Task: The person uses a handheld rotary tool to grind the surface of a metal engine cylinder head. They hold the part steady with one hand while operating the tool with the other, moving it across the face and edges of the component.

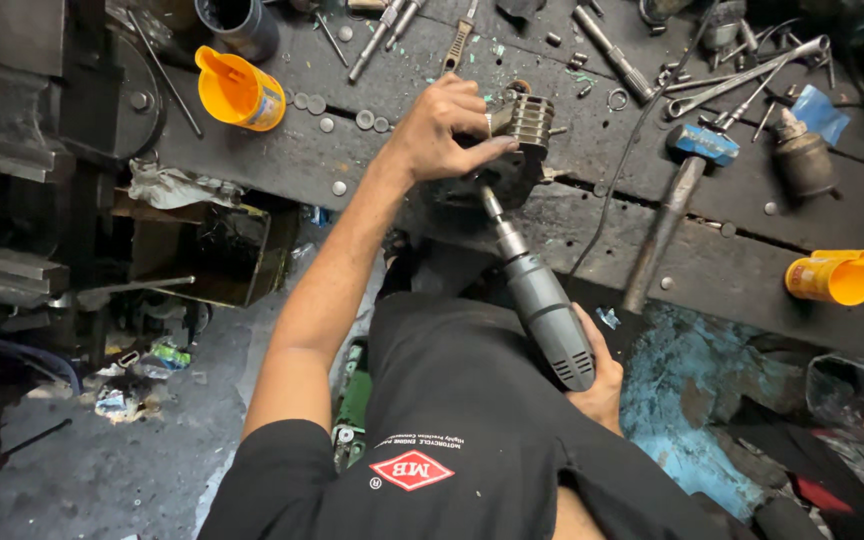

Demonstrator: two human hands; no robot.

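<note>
- Left hand [444, 128] presses down on a finned metal engine part [517, 135] sitting on the dark wooden workbench [282, 155], near its front edge; fingers spread over the top and side, thumb toward the fins.
- Right hand [600, 385] wraps the rear of a grey electric die grinder [542, 300], fingers closed round the body; long nose runs up into the part's lower side.
- Doing it well, imo: keep the part pinned flat w/ the left palm so it can't spin or walk; hold the tool in line w/ the opening, light pressure, let the bit cut; keep the left fingertips clear of the tip.
- Cord [617, 180] trails across the bench behind the part; best kept off the work.
- Nearby: hammer w/ blue head [700, 145], two orange plastic cups [239, 90] [834, 277], wrenches [742, 80], washers, loose bolts.
- Hard to see: the bit itself & the contact point are hidden behind the left hand and the part's body. Can't tell if the tool is running.
- Part's underside lost in shadow; right-hand fingers mostly hidden behind the tool.
</note>
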